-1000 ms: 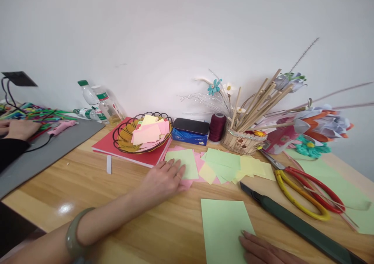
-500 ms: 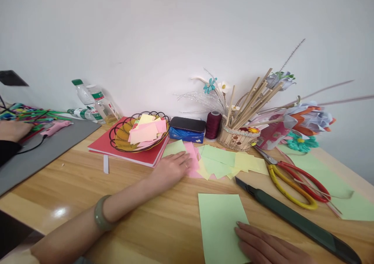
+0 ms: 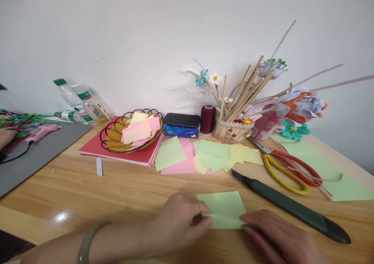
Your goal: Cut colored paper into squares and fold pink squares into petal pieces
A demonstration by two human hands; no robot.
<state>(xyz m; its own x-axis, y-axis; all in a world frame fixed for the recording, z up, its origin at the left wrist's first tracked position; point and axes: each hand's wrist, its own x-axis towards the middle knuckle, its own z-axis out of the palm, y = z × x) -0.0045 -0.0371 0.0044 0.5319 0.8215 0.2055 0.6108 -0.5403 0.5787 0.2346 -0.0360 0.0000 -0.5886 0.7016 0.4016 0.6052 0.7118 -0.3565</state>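
A light green sheet of paper (image 3: 226,206) lies on the wooden table near the front, its near part doubled over toward the wall. My left hand (image 3: 181,223), with a ring and a bracelet, pinches the sheet's left side between thumb and fingers. At the right side, my right hand (image 3: 277,232) pinches the near edge. Beyond the sheet are overlapping green, pink and yellow papers (image 3: 214,155). A dark green utility knife (image 3: 289,203) lies to the right of the sheet.
Red-and-yellow-handled scissors (image 3: 286,178) lie at the right. Against the wall stand a woven basket of paper pieces (image 3: 115,135), a tin, a thread spool (image 3: 207,119) and a pot of sticks. Another person's hand (image 3: 6,137) is at the far left.
My left hand has come back from the pile to the green sheet, and a separate green paper now shows there. The sheet's near part has been lifted and doubled over. The view has shifted slightly.
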